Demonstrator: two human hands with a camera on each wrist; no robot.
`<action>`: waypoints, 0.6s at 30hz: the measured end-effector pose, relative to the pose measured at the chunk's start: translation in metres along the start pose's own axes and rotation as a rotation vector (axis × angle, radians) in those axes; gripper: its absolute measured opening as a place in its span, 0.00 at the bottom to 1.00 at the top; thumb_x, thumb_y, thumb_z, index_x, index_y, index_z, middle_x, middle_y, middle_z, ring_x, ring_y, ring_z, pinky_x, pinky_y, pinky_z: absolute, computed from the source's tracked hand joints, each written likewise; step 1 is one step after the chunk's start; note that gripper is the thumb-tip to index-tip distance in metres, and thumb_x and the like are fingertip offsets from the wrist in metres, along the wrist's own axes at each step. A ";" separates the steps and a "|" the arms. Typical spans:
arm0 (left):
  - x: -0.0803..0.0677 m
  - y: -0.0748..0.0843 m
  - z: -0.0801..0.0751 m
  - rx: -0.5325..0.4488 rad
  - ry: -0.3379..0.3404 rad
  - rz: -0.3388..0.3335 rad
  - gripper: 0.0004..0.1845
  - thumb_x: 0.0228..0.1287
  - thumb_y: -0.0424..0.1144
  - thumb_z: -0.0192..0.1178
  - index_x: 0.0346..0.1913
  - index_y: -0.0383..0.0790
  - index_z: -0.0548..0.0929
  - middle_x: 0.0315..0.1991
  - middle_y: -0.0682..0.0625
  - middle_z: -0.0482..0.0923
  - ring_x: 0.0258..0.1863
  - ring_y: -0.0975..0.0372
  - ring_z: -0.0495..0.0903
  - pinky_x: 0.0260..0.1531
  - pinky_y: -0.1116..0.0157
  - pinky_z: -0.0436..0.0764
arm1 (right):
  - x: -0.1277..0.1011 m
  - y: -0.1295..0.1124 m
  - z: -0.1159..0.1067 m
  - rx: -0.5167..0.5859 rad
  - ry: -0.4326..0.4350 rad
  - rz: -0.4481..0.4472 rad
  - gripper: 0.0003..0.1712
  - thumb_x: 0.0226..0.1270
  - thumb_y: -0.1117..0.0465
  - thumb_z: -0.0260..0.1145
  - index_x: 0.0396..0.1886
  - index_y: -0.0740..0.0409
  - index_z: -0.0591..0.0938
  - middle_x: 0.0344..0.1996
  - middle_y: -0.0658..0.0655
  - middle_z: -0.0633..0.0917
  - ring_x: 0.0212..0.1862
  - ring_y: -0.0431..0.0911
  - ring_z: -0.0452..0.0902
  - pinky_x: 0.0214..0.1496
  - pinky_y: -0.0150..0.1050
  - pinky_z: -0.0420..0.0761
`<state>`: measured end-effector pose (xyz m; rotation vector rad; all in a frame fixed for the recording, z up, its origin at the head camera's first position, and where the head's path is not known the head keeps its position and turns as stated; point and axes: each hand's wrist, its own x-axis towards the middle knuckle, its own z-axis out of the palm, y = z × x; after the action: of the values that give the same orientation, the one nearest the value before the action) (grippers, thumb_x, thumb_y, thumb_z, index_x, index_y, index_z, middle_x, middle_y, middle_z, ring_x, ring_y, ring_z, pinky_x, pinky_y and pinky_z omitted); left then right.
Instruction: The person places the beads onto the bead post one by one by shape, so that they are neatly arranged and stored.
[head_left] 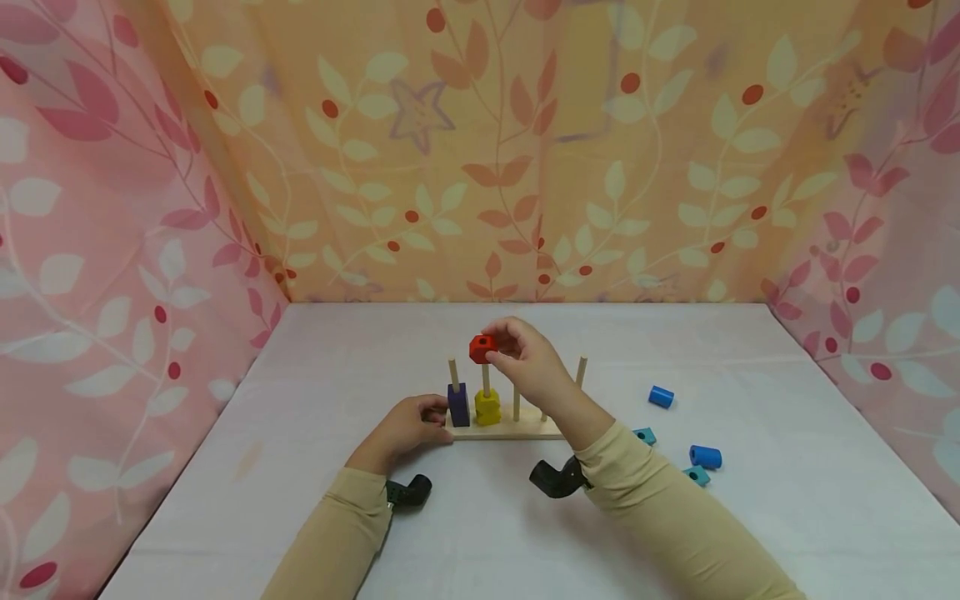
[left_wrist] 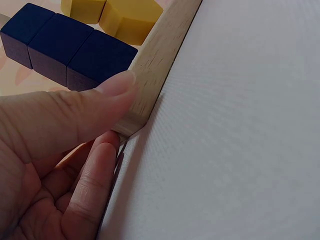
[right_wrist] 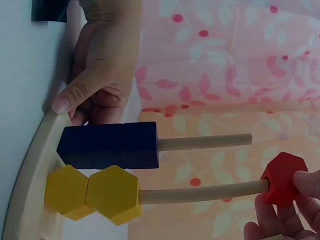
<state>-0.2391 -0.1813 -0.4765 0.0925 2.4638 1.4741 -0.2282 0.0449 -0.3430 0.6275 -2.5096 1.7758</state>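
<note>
Above the second peg (head_left: 486,379), the right hand (head_left: 528,362) pinched a red block (head_left: 482,348) in its fingertips, its hole seemingly lined up with the peg tip. At the base (head_left: 525,427), the left hand (head_left: 408,425) gripped the near left corner, thumb on top and fingers curled under, apparently to steady it. Blue blocks (head_left: 458,404) filled the first peg's foot, yellow blocks (head_left: 487,407) the second's. Loose blue pieces (head_left: 661,397) lay to the right on the counter (head_left: 787,467). The right forearm hid part of the base and another peg.
</note>
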 end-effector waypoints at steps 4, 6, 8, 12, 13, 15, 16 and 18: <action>0.001 0.001 0.000 0.002 0.001 0.004 0.25 0.41 0.34 0.73 0.48 0.46 0.80 0.36 0.51 0.77 0.39 0.59 0.73 0.44 0.61 0.71 | -0.001 0.003 0.003 0.009 0.025 0.027 0.14 0.62 0.67 0.61 0.48 0.56 0.75 0.44 0.55 0.78 0.42 0.47 0.75 0.47 0.40 0.75; 0.001 0.001 0.000 0.001 -0.001 0.004 0.25 0.41 0.34 0.73 0.48 0.45 0.80 0.36 0.51 0.77 0.39 0.59 0.73 0.44 0.61 0.71 | -0.002 0.005 0.004 0.016 0.030 0.042 0.15 0.62 0.67 0.60 0.49 0.56 0.75 0.44 0.55 0.78 0.41 0.47 0.76 0.45 0.39 0.75; 0.002 0.001 0.000 -0.002 -0.001 -0.004 0.26 0.41 0.35 0.73 0.48 0.46 0.80 0.36 0.51 0.77 0.39 0.59 0.73 0.45 0.60 0.70 | -0.002 0.008 0.007 0.031 0.038 0.058 0.15 0.62 0.68 0.60 0.49 0.56 0.75 0.45 0.55 0.78 0.40 0.47 0.76 0.43 0.38 0.75; 0.001 0.001 0.000 0.006 0.000 -0.014 0.26 0.41 0.36 0.73 0.49 0.47 0.79 0.37 0.51 0.77 0.40 0.59 0.73 0.46 0.59 0.69 | -0.004 0.016 0.012 0.066 0.061 0.072 0.18 0.61 0.69 0.61 0.51 0.55 0.74 0.45 0.56 0.76 0.40 0.47 0.77 0.43 0.38 0.76; 0.001 0.001 0.000 0.006 0.002 -0.019 0.26 0.41 0.36 0.73 0.49 0.47 0.79 0.37 0.51 0.77 0.40 0.59 0.73 0.46 0.59 0.69 | -0.005 0.018 0.013 0.079 0.067 0.076 0.19 0.61 0.70 0.61 0.52 0.54 0.74 0.45 0.56 0.76 0.40 0.47 0.77 0.44 0.38 0.76; 0.000 0.000 0.000 0.008 0.005 -0.022 0.27 0.40 0.36 0.73 0.49 0.47 0.79 0.37 0.51 0.78 0.40 0.58 0.73 0.46 0.59 0.69 | -0.005 0.022 0.016 0.099 0.077 0.082 0.23 0.60 0.71 0.61 0.55 0.54 0.71 0.44 0.57 0.76 0.41 0.47 0.76 0.45 0.38 0.77; 0.000 0.000 0.000 0.007 0.006 -0.025 0.27 0.40 0.36 0.73 0.49 0.48 0.79 0.37 0.51 0.78 0.40 0.58 0.73 0.47 0.59 0.69 | -0.006 0.024 0.017 0.108 0.081 0.085 0.25 0.60 0.71 0.62 0.57 0.54 0.70 0.44 0.57 0.76 0.41 0.48 0.76 0.46 0.39 0.77; 0.000 -0.001 0.000 0.006 0.005 -0.023 0.27 0.40 0.36 0.73 0.49 0.48 0.79 0.38 0.51 0.78 0.40 0.58 0.73 0.46 0.59 0.69 | -0.007 0.028 0.019 0.122 0.094 0.097 0.29 0.59 0.71 0.62 0.60 0.54 0.67 0.44 0.57 0.76 0.41 0.48 0.75 0.47 0.39 0.76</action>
<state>-0.2390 -0.1814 -0.4776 0.0623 2.4649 1.4590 -0.2265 0.0374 -0.3766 0.4208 -2.4249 1.9534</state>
